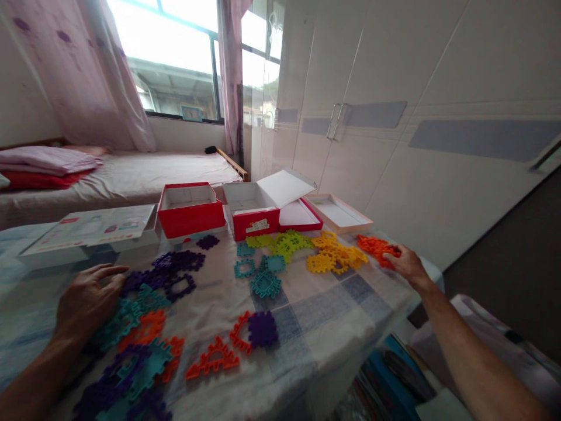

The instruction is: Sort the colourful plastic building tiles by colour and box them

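Observation:
At the table's right edge my right hand (407, 266) has its thumb and fingers closed on orange interlocking plastic tiles (377, 248) with toothed edges. My left hand (90, 295) lies low on the left, fingers stretched out, beside a heap of purple tiles (179, 261) and teal tiles (117, 321). Nothing shows in its grasp, though its underside is hidden. Nearer to me, a mixed pile holds purple, teal and orange tiles (149, 327). An orange triangular tile (214, 358) and a solid purple square tile (263, 329) lie in the front middle, the square overlapping another orange piece.
Yellow tiles (335, 254), lime green tiles (291, 242) and more teal tiles (266, 283) form groups across the table. Behind them stand a red box (190, 213), an open red-and-white box (256, 222), a shallow lid (339, 213) and a white box (94, 228). Bed and wardrobe lie beyond.

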A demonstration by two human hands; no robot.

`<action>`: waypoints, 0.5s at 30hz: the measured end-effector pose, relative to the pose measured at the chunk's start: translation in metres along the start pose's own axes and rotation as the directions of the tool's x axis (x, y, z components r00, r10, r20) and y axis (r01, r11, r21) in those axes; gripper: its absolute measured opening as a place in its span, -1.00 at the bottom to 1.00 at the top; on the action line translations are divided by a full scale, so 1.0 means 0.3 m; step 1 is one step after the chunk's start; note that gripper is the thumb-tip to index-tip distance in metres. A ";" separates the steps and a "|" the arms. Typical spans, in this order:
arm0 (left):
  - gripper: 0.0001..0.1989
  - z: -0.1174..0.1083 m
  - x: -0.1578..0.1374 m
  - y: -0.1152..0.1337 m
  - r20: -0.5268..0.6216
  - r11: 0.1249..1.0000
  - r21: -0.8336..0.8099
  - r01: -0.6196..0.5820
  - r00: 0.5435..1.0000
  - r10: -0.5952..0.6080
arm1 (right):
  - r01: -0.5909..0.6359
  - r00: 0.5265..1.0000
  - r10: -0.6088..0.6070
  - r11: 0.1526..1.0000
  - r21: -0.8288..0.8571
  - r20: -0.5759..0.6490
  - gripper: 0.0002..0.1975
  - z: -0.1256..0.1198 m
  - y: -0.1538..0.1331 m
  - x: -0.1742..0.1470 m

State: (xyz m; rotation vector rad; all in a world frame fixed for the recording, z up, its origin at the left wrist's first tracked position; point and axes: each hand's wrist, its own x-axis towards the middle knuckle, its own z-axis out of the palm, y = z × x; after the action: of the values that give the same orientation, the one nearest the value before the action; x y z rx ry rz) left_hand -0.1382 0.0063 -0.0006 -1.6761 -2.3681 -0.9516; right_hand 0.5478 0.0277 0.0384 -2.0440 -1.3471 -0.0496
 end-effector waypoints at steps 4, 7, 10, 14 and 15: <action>-0.66 -0.022 -0.017 0.044 -0.054 0.997 -0.078 0.023 0.998 -0.027 | 0.069 0.998 -0.069 0.994 -0.086 0.001 -0.64 0.037 0.043 -0.013; -0.68 -0.029 -0.027 0.073 -0.051 0.993 -0.111 0.050 0.997 -0.056 | 0.047 0.994 -0.064 0.981 -0.186 -0.088 -0.53 0.061 0.083 -0.011; -0.69 -0.020 -0.024 0.076 -0.054 0.993 -0.092 0.076 0.995 -0.081 | 0.132 0.971 -0.165 0.973 -0.188 -0.171 -0.54 0.075 0.022 -0.017; -0.70 -0.013 -0.023 0.071 -0.065 0.992 -0.092 0.083 0.994 -0.089 | 0.389 0.921 -0.389 0.921 -0.030 -0.017 -0.63 0.066 -0.302 -0.182; -0.71 -0.012 -0.024 0.072 -0.067 0.992 -0.096 0.080 0.994 -0.087 | 0.438 0.882 -0.445 0.896 0.076 0.157 -0.63 0.063 -0.403 -0.253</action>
State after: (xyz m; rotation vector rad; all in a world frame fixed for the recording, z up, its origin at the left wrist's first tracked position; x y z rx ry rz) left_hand -0.1175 0.0028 0.0086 -1.5558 -2.3996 -1.1330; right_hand 0.4066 0.0058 0.0570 -1.6996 -1.8883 -0.0501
